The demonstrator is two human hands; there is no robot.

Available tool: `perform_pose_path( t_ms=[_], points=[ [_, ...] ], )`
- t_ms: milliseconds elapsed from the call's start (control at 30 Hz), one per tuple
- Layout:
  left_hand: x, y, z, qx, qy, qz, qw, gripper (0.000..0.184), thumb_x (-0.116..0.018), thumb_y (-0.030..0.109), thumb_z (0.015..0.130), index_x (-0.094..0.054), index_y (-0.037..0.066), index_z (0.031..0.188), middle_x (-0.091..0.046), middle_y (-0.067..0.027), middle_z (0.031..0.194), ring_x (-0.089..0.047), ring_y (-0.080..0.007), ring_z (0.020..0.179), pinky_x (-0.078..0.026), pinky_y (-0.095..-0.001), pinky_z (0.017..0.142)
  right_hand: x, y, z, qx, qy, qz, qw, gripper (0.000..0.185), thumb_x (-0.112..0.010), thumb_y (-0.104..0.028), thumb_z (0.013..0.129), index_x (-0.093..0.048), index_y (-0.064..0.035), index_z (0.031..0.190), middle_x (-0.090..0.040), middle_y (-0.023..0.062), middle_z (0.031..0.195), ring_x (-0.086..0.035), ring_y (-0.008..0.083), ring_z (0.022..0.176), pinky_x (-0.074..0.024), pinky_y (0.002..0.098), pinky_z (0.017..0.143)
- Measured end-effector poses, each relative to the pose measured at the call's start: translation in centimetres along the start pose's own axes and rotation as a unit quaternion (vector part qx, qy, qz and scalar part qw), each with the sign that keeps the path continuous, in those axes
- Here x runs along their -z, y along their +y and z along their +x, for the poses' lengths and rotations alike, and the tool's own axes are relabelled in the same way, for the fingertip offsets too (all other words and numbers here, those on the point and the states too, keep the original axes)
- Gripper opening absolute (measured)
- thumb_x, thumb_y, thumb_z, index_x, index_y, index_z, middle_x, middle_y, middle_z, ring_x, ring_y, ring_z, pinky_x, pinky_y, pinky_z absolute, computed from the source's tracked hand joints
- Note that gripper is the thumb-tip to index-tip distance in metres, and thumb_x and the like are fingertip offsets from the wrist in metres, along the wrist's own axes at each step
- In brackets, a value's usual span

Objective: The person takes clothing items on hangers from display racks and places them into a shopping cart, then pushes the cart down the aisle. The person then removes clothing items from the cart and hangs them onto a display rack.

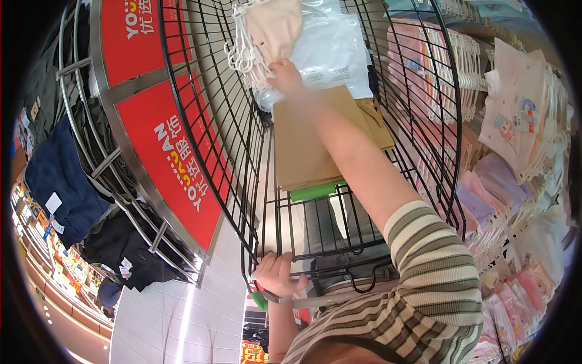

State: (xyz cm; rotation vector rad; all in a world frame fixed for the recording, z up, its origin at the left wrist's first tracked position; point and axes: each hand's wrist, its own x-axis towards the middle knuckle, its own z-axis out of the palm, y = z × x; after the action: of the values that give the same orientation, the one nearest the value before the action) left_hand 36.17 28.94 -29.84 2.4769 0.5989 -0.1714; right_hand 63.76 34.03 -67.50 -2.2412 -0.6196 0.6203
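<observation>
My right hand [286, 77] reaches far into the black wire shopping cart [418, 103], its fingers closed at the lower edge of a pale peach garment [276, 27]. Beside those fingers lies a bunch of white plastic hangers [245, 60]; whether they are also gripped is hard to see. Clear plastic-wrapped packages [333, 51] are next to the garment. Beneath my right forearm sits a stack of brown cardboard [309, 142] with a green piece [315, 191] at its near edge. My left hand [280, 276] is wrapped over the near-left rim of the cart.
On the left stands a metal-railed display with red sign panels [173, 155] and dark folded clothes [63, 182]. Racks of pastel children's clothes [515, 115] on white hangers line the right side, close to the cart. A shiny pale floor [157, 321] shows at lower left.
</observation>
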Motion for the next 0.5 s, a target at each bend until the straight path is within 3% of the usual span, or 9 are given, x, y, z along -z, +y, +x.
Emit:
perform_pose_path(
  t_ms=[133, 233, 300, 333, 500],
  points=[
    [0.1, 0.2, 0.1, 0.004, 0.001, 0.0, 1.0, 0.038, -0.054, 0.037, 0.059, -0.061, 0.002, 0.073, -0.053, -0.006, 0.058, -0.051, -0.0266, 0.052, -0.046, -0.0347, 0.052, 0.6, -0.1, -0.2, -0.021, -0.029, -0.015, 0.999, 0.023, -0.067, -0.02, 0.073, -0.064, -0.0128, 0.094, -0.057, 0.0104, 0.097, -0.054, 0.0308, 0.094, -0.0464, 0.0396, 0.079],
    [0.1, 0.3, 0.1, 0.005, 0.007, -0.006, 1.0, 0.039, -0.054, 0.038, 0.06, -0.061, 0.002, 0.074, -0.052, -0.0063, 0.058, -0.051, -0.0264, 0.052, -0.045, -0.0351, 0.051, 2.1, -0.3, -0.7, 0.041, 0.02, 0.047, 0.998, 0.016, -0.061, -0.018, 0.079, -0.062, -0.0091, 0.093, -0.057, 0.0135, 0.092, -0.055, 0.0334, 0.09, -0.0456, 0.0408, 0.077],
    [0.1, 0.2, 0.0, -0.003, 0.005, -0.004, 1.0, 0.04, -0.055, 0.039, 0.06, -0.061, 0.003, 0.074, -0.052, -0.0064, 0.057, -0.051, -0.0265, 0.052, -0.044, -0.0353, 0.05, 5.1, -1.7, -1.4, 0.028, 0.054, 0.142, 0.988, 0.014, -0.056, -0.016, 0.083, -0.059, -0.0053, 0.092, -0.056, 0.0154, 0.091, -0.055, 0.0361, 0.085, -0.0447, 0.0413, 0.074],
    [0.3, 0.6, 0.2, 0.008, 0.003, -0.025, 1.0, 0.032, -0.055, 0.028, 0.054, -0.06, 0.002, 0.072, -0.05, -0.0086, 0.055, -0.051, -0.0291, 0.05, -0.042, -0.0365, 0.046, 6.9, -2.2, -1.7, 0.031, 0.056, 0.139, 0.988, 0.014, -0.056, -0.016, 0.083, -0.059, -0.0053, 0.092, -0.056, 0.0154, 0.091, -0.055, 0.0361, 0.085, -0.0447, 0.0413, 0.074],
    [0.5, 0.2, -0.2, -0.008, 0.009, -0.017, 1.0, 0.033, -0.059, 0.031, 0.058, -0.061, 0.003, 0.075, -0.053, -0.0062, 0.057, -0.05, -0.0263, 0.051, -0.041, -0.0358, 0.048, 17.5, -6.5, -3.2, 0.039, 0.059, 0.13, 0.989, 0.016, -0.051, -0.016, 0.087, -0.057, -0.004, 0.096, -0.058, 0.0159, 0.089, -0.056, 0.0363, 0.083, -0.0443, 0.0411, 0.07]
  ],
)
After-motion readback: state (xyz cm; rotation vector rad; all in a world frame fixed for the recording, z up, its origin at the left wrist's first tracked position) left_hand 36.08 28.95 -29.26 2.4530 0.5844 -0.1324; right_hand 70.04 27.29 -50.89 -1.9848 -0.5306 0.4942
